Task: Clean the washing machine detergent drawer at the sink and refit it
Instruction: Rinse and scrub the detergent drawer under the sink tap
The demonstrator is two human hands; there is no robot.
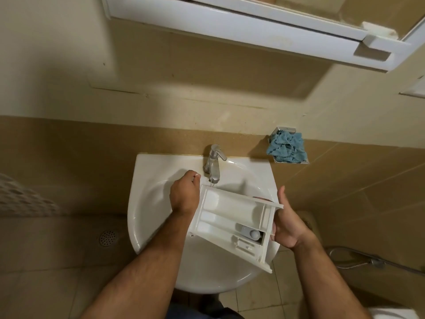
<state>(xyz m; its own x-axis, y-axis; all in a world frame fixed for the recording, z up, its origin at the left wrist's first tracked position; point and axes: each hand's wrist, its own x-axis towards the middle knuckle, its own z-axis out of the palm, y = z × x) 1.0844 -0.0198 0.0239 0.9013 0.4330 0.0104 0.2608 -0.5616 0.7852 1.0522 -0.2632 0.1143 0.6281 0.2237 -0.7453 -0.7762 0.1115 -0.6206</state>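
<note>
The white plastic detergent drawer (230,217) is held level over the white sink (147,203), its compartments facing up. Its far left corner sits under the chrome tap (215,165), where a thin stream of water falls. My left hand (184,194) grips the drawer's left end with the fingers curled under or behind it. At the right end, my right hand (286,222) clasps the front panel, thumb raised. A small grey siphon cap (250,233) sits in the near right compartment.
A crumpled blue cloth (287,147) lies on a metal wall holder to the right of the sink. A white mirror cabinet (253,26) hangs above. A floor drain (108,238) is at the left, and a hose (358,259) runs at the right.
</note>
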